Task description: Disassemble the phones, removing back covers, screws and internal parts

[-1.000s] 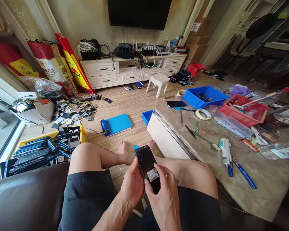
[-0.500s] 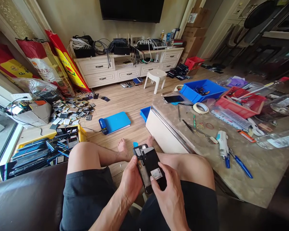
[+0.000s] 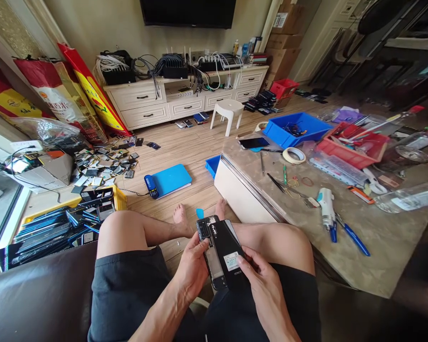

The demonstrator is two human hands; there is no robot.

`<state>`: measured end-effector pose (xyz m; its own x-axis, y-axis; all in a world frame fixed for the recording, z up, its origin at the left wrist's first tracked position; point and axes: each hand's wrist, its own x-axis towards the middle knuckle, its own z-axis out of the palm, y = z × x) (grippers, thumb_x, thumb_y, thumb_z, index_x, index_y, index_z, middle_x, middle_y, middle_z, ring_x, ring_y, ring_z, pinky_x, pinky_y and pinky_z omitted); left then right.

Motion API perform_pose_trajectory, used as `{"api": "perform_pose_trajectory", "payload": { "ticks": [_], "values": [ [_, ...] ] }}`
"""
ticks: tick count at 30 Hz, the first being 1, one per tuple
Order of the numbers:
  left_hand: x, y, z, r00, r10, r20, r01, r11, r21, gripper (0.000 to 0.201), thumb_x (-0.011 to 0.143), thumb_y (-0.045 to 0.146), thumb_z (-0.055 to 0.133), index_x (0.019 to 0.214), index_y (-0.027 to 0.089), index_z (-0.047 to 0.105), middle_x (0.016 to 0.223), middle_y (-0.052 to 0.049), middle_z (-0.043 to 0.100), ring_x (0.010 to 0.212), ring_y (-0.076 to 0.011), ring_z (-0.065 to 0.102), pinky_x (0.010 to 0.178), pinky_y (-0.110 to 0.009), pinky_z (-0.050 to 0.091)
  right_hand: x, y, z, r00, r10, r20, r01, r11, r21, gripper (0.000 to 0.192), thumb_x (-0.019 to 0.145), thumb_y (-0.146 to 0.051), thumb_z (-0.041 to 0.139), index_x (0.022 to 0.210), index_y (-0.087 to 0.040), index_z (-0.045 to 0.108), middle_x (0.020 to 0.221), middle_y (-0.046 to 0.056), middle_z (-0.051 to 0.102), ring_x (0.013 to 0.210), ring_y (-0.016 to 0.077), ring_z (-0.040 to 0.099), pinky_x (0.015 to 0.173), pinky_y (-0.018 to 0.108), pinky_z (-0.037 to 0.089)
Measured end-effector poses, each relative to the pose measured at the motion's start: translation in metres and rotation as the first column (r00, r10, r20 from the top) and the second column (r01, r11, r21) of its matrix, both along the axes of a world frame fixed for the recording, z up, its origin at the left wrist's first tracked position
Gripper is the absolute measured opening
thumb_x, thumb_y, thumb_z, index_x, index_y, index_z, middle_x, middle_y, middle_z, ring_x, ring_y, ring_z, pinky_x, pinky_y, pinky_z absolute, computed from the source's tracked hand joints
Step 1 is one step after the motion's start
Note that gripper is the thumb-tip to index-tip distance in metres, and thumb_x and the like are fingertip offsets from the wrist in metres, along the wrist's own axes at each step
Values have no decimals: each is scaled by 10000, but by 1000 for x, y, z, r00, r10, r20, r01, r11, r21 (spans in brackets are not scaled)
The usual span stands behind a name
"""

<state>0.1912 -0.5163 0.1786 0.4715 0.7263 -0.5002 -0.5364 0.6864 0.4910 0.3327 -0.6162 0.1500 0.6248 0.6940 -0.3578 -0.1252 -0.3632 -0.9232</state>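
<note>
One phone body [image 3: 214,263], opened, left of the desk [image 3: 374,268], clamped in fingers of the left hand [image 3: 193,267]; one back cover [image 3: 225,241], seemingly freed, pinched by the right hand [image 3: 266,282]; innards [image 3: 202,230] apparently unremoved.

Bare floor [image 3: 198,194] — blue board [image 3: 173,179] left, table [image 3: 381,247] right.

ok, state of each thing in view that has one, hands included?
Phone: open, innards partly exposed
Back cover: unseated, overlapping part of the phone
Left hand: gripping the phone
Right hand: gripping the back cover
Tabletop phone: face up, screen dark
TV: screen dark
Cabinet drawers: shut
Stool: upright
Clear bottle: on its side
Yellow crate: loaded with slim devices
</note>
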Motion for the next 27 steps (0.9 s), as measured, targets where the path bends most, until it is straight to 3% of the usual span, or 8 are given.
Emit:
{"api": "perform_pose_trajectory", "payload": {
  "ticks": [8, 13, 27],
  "values": [
    [-4, 2, -6, 1000, -2, 0, 2, 1000, 17, 527, 758, 214, 836, 1254, 219, 657, 1110, -63, 747, 916, -186, 698, 843, -303, 551, -1, -5, 5, 990, -28, -137, 31, 999, 25, 575, 761, -596, 792, 1137, -163, 744, 1005, 92, 778, 907, 264, 708, 763, 313, 548],
    [-4, 4, -5, 1000, -6, 4, 6, 1000, 21, 574, 788, 157, 795, 1327, 227, 609, 1074, -62, 750, 867, -165, 693, 819, -298, 562, -1, -4, 6, 988, -45, -147, 55, 997, 62, 567, 748, -579, 813, 1122, -156, 747, 981, 88, 772, 914, 272, 712, 796, 336, 550],
    [-4, 4, -5, 1000, -21, -9, 21, 999, 44, 588, 722, 87, 779, 1276, 214, 628, 1095, -70, 748, 884, -178, 696, 837, -306, 557, -3, -1, 19, 979, -81, -187, 91, 995, 48, 524, 708, -558, 853, 1067, -183, 780, 925, 63, 771, 837, 241, 684, 726, 287, 521]
  ]
}}
